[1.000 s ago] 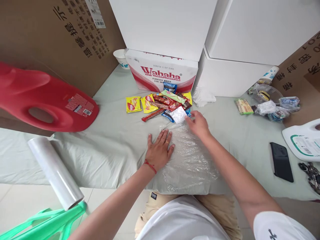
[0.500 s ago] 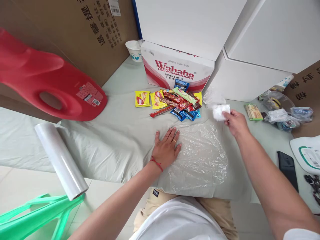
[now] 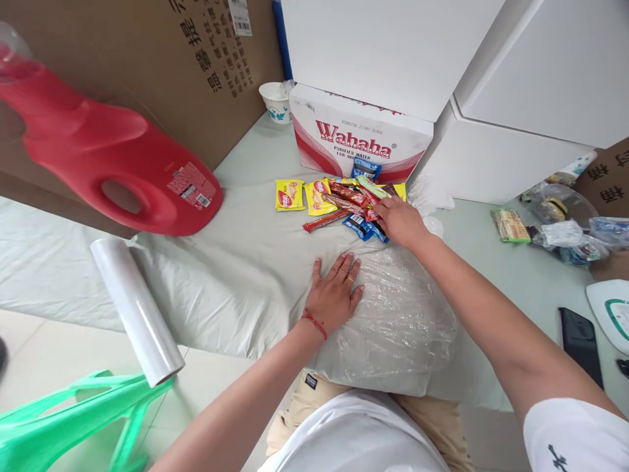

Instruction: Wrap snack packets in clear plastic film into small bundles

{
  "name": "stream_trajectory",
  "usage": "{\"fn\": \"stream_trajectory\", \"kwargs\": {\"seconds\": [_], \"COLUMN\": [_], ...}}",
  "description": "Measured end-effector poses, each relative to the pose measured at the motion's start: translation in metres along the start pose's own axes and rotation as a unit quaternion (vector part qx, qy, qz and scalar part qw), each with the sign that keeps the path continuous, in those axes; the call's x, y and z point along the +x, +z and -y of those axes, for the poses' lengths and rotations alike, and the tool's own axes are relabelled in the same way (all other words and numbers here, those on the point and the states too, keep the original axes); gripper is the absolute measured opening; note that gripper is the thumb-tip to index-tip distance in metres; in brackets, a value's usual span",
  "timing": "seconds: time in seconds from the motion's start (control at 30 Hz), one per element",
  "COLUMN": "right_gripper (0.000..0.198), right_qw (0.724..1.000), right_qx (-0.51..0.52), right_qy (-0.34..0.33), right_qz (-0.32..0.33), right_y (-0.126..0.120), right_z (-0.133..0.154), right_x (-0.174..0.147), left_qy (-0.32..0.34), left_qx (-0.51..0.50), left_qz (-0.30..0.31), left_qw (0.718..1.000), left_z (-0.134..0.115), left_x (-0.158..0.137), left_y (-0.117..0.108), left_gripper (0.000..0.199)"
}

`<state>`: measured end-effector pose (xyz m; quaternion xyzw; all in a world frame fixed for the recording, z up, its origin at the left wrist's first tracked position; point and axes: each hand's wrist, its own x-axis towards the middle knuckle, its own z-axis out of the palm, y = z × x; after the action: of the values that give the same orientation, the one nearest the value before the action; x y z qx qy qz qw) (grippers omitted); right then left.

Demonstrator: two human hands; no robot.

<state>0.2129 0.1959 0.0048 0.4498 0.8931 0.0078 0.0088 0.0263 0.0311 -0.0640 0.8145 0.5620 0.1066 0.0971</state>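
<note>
Tiled floor [image 3: 49,341] near, green stool [image 3: 73,419] near left, film roll [image 3: 137,311] at the near-left edge of cloth-covered surface [image 3: 265,262]. Phone [image 3: 581,344] right. Red jug [image 3: 171,203] left, Wahaha box [image 3: 334,124] far. Left hand [image 3: 337,295]: flat, fingers spread, gripping nothing, on left side of clear plastic sheet [image 3: 393,321]. Right hand [image 3: 400,221]: farther, at right side of snack pile [image 3: 346,195], grip can't tell. Pile beyond left hand, before box.

At upper centre, we see the snack packets [image 3: 344,195] on the table [image 3: 236,282], before the water carton [image 3: 339,121], with 1 cup [image 3: 278,105] left of it. Nearer us, at lower centre, lies 1 plastic sheet [image 3: 393,321]; 1 bottle [image 3: 152,144] is upper left, 1 roll [image 3: 137,311] lower left, 1 phone [image 3: 580,344] lower right.
</note>
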Motion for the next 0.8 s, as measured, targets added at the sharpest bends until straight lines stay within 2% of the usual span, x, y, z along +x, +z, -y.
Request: {"fn": "stream_trajectory", "kwargs": {"seconds": [0.1, 0.17, 0.27, 0.33, 0.37, 0.5, 0.63, 0.8], "right_gripper": [0.032, 0.031, 0.034, 0.038, 0.039, 0.044, 0.057, 0.073], "right_qw": [0.998, 0.994, 0.974, 0.950, 0.941, 0.945, 0.948, 0.937], "right_qx": [0.025, 0.082, 0.178, 0.205, 0.209, 0.176, 0.093, 0.048], "right_qy": [0.009, 0.039, 0.140, 0.218, 0.247, 0.276, 0.305, 0.341], "right_qz": [0.059, 0.066, -0.028, -0.094, -0.104, -0.029, -0.003, 0.059], "right_y": [-0.003, -0.011, -0.023, -0.025, -0.023, -0.007, 0.003, -0.001], "right_z": [-0.006, -0.015, -0.031, -0.040, -0.043, -0.039, -0.026, -0.011], "right_x": [-0.027, -0.036, -0.023, -0.003, 0.008, 0.027, 0.010, 0.002], "left_qy": [0.001, 0.001, 0.002, 0.002, 0.002, 0.002, 0.004, 0.004], "left_qx": [0.003, 0.003, 0.006, 0.007, 0.007, 0.006, 0.005, 0.008], "left_qz": [0.004, 0.004, 0.002, 0.002, 0.002, 0.001, 0.001, 0.001], "left_qw": [1.000, 1.000, 1.000, 1.000, 1.000, 1.000, 1.000, 1.000], "left_z": [0.001, 0.001, 0.001, 0.002, 0.002, 0.002, 0.002, 0.001], "left_x": [0.000, 0.000, 0.000, 0.000, 0.000, 0.000, 0.000, 0.000], "left_y": [-0.001, -0.001, 0.000, 0.001, 0.001, 0.000, -0.001, 0.000], "left_gripper": [0.058, 0.058, 0.058, 0.059, 0.058, 0.058, 0.058, 0.059]}}
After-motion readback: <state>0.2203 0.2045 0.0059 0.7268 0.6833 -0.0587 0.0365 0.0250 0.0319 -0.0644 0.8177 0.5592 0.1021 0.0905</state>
